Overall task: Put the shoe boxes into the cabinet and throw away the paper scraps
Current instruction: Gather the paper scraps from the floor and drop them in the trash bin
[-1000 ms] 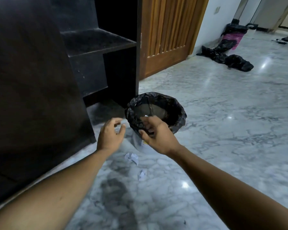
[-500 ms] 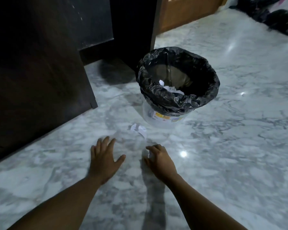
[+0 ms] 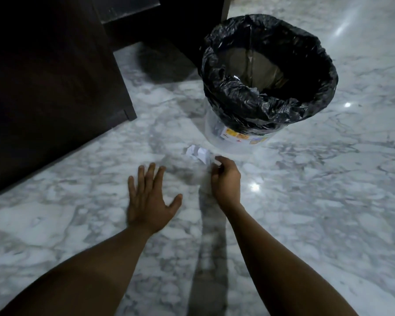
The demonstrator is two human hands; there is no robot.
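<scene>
step: picking up floor scrap | change: right hand [image 3: 225, 179] has moved up to crumpled paper scrap [image 3: 197, 153], grip curling, fingertips touching its edge, not closed on it | left hand [image 3: 149, 201] spread flat on marble floor [image 3: 317, 201], empty | scrap just beside bin [image 3: 269, 71] | next: lift, drop in

Open floor [image 3: 306, 201] between cabinet [image 3: 43, 99] and bin [image 3: 237, 137].

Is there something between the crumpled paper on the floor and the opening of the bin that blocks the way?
Nothing visible blocks it. The paper scrap lies on bare floor just before the bin, whose lined mouth is open; the right hand is beside it.
</scene>
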